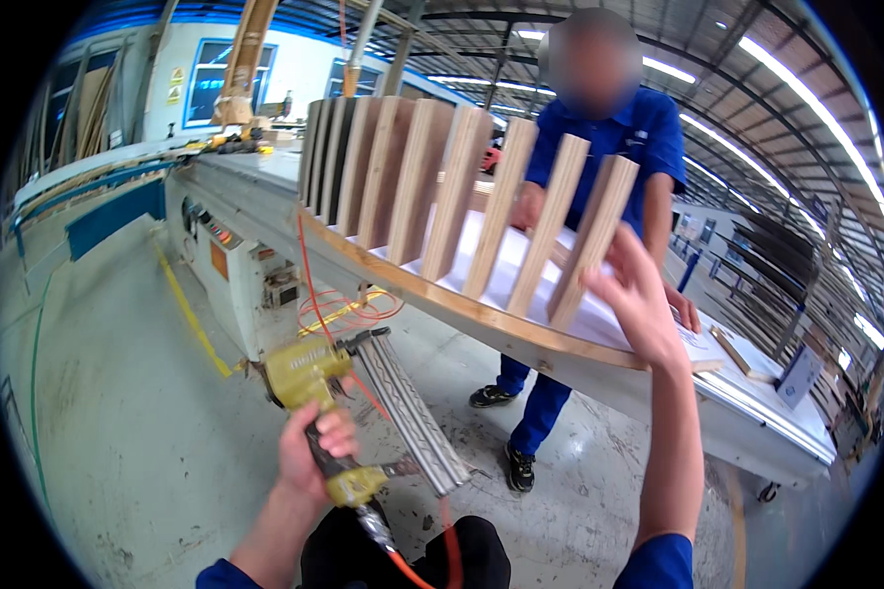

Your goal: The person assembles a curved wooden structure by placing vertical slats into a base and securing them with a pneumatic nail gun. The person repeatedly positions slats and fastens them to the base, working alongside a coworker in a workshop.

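Note:
My left hand (309, 452) is wrapped round the grip of a yellow-green pneumatic nail gun (309, 373), held low in front of the table. Its long silver magazine (408, 407) slants down to the right, and an air hose (403, 564) runs from the handle. My right hand (643, 299) grips the rightmost wooden slat (594, 236) by its right edge, thumb on the near side. This slat leans slightly right. Several more plywood slats (501, 206) stand upright in a spaced, curved row along a curved wooden base strip (452, 294).
Across the table stands a co-worker in a blue shirt (653, 137), hands near the slats. The worktable (756, 417) carries a loose wood piece (742, 353) and a small box (801, 378). A coiled orange hose (363, 312) hangs below. A control cabinet (221, 275) stands at left.

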`<act>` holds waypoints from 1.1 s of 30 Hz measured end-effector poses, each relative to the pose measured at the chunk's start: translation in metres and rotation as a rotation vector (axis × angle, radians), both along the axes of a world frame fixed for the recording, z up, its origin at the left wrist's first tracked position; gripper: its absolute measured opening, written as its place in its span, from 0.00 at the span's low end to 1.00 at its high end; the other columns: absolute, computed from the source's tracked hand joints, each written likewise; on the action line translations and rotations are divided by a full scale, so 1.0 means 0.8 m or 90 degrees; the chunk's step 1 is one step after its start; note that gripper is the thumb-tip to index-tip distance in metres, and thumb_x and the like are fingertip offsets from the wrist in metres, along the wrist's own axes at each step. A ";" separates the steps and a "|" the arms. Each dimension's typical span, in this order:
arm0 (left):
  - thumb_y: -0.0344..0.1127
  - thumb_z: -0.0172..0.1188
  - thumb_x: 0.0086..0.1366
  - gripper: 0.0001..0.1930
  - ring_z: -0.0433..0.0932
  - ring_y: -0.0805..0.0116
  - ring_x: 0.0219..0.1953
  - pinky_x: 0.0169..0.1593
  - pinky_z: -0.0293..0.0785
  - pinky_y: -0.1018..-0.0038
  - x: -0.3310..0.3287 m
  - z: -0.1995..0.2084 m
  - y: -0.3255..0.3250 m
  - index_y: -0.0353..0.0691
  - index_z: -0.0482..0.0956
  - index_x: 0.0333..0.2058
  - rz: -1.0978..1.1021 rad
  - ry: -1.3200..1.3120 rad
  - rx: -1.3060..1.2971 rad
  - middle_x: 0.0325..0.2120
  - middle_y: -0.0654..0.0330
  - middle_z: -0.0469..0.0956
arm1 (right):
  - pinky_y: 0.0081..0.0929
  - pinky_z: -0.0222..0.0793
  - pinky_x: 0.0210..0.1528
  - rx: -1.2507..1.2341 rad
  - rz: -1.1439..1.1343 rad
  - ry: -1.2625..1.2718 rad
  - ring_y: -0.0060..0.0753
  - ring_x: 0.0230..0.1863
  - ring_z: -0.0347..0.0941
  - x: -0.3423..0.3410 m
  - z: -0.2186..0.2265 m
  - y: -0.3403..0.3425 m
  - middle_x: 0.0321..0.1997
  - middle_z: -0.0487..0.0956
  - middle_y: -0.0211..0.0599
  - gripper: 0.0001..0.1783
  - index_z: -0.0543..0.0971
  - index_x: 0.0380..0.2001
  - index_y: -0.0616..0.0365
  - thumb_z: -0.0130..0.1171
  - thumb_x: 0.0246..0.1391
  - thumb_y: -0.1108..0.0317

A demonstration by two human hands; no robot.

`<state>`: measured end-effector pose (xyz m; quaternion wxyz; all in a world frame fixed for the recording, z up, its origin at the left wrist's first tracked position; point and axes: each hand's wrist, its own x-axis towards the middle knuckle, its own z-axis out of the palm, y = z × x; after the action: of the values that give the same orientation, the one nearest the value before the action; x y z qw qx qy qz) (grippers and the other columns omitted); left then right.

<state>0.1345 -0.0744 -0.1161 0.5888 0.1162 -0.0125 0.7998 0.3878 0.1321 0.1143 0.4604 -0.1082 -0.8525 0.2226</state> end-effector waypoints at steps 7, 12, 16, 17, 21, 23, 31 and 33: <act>0.28 0.62 0.62 0.19 0.84 0.62 0.37 0.34 0.78 0.65 -0.084 0.021 -0.028 0.32 0.72 0.51 0.296 0.892 -0.490 0.30 0.50 0.82 | 0.25 0.67 0.44 0.026 -0.126 -0.281 0.23 0.39 0.72 0.012 -0.001 -0.029 0.36 0.79 0.32 0.36 0.80 0.42 0.65 0.78 0.40 0.45; 0.39 0.68 0.51 0.25 0.81 0.41 0.45 0.49 0.78 0.55 -0.127 -0.136 0.003 0.33 0.74 0.46 0.380 1.272 -0.682 0.39 0.40 0.82 | 0.25 0.69 0.51 -0.049 -0.174 -0.318 0.24 0.44 0.75 0.009 0.008 -0.039 0.39 0.81 0.37 0.43 0.79 0.46 0.69 0.79 0.38 0.41; 0.40 0.67 0.51 0.23 0.82 0.44 0.44 0.48 0.79 0.55 -0.143 -0.378 0.006 0.33 0.78 0.44 0.020 1.279 -0.865 0.40 0.41 0.82 | 0.24 0.67 0.40 -0.004 -0.138 -0.251 0.22 0.37 0.71 0.006 -0.003 -0.031 0.34 0.79 0.32 0.35 0.80 0.39 0.65 0.77 0.42 0.44; 0.40 0.67 0.51 0.22 0.82 0.45 0.44 0.47 0.79 0.56 -0.132 -0.425 -0.003 0.33 0.78 0.43 -0.062 1.225 -0.894 0.40 0.41 0.83 | 0.23 0.68 0.41 0.005 -0.130 -0.231 0.22 0.37 0.72 0.004 -0.005 -0.028 0.34 0.79 0.32 0.35 0.80 0.39 0.65 0.77 0.42 0.43; 0.43 0.68 0.51 0.23 0.83 0.47 0.45 0.48 0.79 0.56 -0.066 -0.525 -0.037 0.31 0.80 0.40 -0.228 1.062 -0.967 0.41 0.41 0.83 | 0.25 0.69 0.42 0.024 -0.163 -0.234 0.23 0.39 0.74 -0.002 -0.002 -0.037 0.36 0.79 0.34 0.37 0.79 0.40 0.66 0.76 0.43 0.41; 0.45 0.68 0.51 0.24 0.82 0.47 0.47 0.50 0.78 0.56 -0.040 -0.562 -0.055 0.30 0.80 0.40 -0.163 1.074 -1.000 0.41 0.40 0.83 | 0.23 0.69 0.39 0.054 -0.162 -0.218 0.22 0.37 0.73 -0.008 -0.010 -0.038 0.33 0.78 0.33 0.36 0.79 0.39 0.67 0.71 0.49 0.40; 0.39 0.66 0.55 0.21 0.81 0.51 0.44 0.48 0.77 0.59 -0.022 -0.613 -0.039 0.30 0.77 0.44 -0.140 1.166 -0.970 0.39 0.44 0.80 | 0.26 0.67 0.39 0.161 -0.209 -0.223 0.25 0.32 0.67 0.026 -0.017 -0.011 0.31 0.72 0.32 0.31 0.72 0.41 0.66 0.34 0.73 0.45; 0.37 0.66 0.56 0.20 0.80 0.53 0.43 0.47 0.77 0.60 -0.020 -0.617 -0.022 0.31 0.76 0.45 -0.157 1.186 -0.943 0.39 0.45 0.80 | 0.26 0.68 0.39 0.142 -0.201 -0.125 0.28 0.32 0.71 0.027 -0.021 0.001 0.31 0.76 0.38 0.33 0.74 0.38 0.68 0.28 0.75 0.48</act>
<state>0.1186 -0.0921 -0.6098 0.3680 0.2817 0.8718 0.1587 0.4093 0.1332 0.0972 0.4134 -0.2099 -0.8851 0.0406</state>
